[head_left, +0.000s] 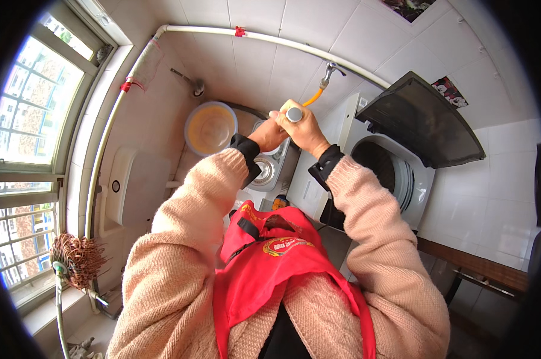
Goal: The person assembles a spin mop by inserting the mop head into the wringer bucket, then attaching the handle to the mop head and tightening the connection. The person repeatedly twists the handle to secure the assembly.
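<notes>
Both hands are wrapped around an upright mop handle, seen nearly end-on with its round grey cap toward me. My right hand closes around it just below the cap. My left hand grips beside it, on the left, partly overlapped by the right. Most of the pole and the mop's lower end are hidden behind my hands. Beneath them stands a light grey mop bucket with a round metallic spin basket.
A pale basin sits left of the bucket. To the right is a top-loading washing machine with its dark lid raised. An orange hose hangs from a wall tap. A brown brush is by the window.
</notes>
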`<action>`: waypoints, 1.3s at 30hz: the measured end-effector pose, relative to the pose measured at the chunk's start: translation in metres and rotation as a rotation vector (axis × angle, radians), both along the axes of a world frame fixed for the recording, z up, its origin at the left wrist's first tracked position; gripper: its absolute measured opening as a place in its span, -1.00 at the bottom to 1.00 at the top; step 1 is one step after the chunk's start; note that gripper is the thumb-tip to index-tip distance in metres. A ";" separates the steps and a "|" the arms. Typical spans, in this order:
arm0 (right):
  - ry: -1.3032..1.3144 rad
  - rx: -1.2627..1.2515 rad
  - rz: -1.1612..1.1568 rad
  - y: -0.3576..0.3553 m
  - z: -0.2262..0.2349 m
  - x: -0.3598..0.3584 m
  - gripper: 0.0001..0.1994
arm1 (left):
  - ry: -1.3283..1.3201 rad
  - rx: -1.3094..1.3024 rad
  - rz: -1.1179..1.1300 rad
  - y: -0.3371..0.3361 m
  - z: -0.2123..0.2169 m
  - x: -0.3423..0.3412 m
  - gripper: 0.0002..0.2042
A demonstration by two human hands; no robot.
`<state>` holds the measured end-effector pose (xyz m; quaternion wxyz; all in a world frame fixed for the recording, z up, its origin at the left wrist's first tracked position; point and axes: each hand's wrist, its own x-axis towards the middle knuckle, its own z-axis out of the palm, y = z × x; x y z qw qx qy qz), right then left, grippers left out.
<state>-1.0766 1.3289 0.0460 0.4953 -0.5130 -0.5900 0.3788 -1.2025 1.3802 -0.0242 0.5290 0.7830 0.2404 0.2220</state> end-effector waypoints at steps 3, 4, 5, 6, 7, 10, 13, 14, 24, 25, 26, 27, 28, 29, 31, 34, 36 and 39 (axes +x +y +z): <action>-0.018 -0.002 0.022 -0.009 0.053 0.001 -0.72 | -0.074 -0.015 0.001 -0.013 0.059 -0.002 -0.74; -0.001 0.105 0.087 -0.012 0.076 0.004 -0.76 | -0.171 0.010 -0.012 -0.018 0.081 -0.006 -0.74; -0.013 0.168 0.123 -0.017 0.098 0.008 -0.79 | -0.211 0.001 -0.024 -0.023 0.102 -0.010 -0.74; 0.081 0.186 0.109 -0.021 0.115 0.007 -0.79 | -0.308 0.044 -0.046 -0.026 0.121 -0.013 -0.74; 0.052 0.241 0.096 -0.024 0.131 0.011 -0.79 | -0.242 -0.015 -0.045 -0.029 0.135 -0.012 -0.74; 0.069 0.245 0.029 -0.017 0.138 0.003 -0.78 | -0.201 -0.029 -0.030 -0.026 0.148 -0.007 -0.75; 0.139 0.224 -0.025 -0.010 0.103 -0.005 -0.74 | -0.191 -0.150 0.057 -0.022 0.119 0.002 -0.77; 0.171 0.251 -0.048 -0.005 0.087 -0.004 -0.72 | -0.221 -0.116 0.040 -0.017 0.105 0.003 -0.77; -0.040 0.071 -0.047 -0.010 -0.019 -0.007 -0.78 | 0.056 0.005 0.016 -0.015 -0.009 -0.005 -0.75; -0.040 0.058 -0.043 -0.011 -0.022 -0.008 -0.78 | 0.056 0.031 0.048 -0.015 -0.011 -0.004 -0.79; -0.065 0.001 -0.060 -0.012 -0.021 -0.009 -0.79 | 0.050 0.008 0.046 -0.015 -0.011 -0.004 -0.80; -0.064 -0.062 -0.030 -0.014 -0.016 -0.008 -0.78 | 0.047 -0.017 0.046 -0.017 -0.006 -0.005 -0.81; -0.056 -0.029 0.041 -0.016 -0.006 -0.007 -0.78 | 0.071 -0.063 0.048 -0.018 0.002 -0.005 -0.82; -0.083 -0.045 0.076 -0.017 0.009 -0.005 -0.78 | 0.083 -0.002 0.031 -0.019 0.014 -0.006 -0.84; -0.076 -0.105 0.100 -0.019 0.049 -0.005 -0.78 | -0.049 0.017 0.018 -0.023 0.050 -0.009 -0.80; -0.054 0.157 0.182 -0.035 0.117 0.011 -0.70 | -0.254 0.017 -0.002 -0.039 0.108 -0.014 -0.77; -0.065 0.226 0.200 -0.039 0.145 0.017 -0.82 | -0.161 0.082 0.031 -0.045 0.135 -0.012 -0.77; 0.124 0.281 0.127 -0.028 0.138 0.004 -0.82 | -0.167 0.120 0.038 -0.040 0.142 -0.003 -0.77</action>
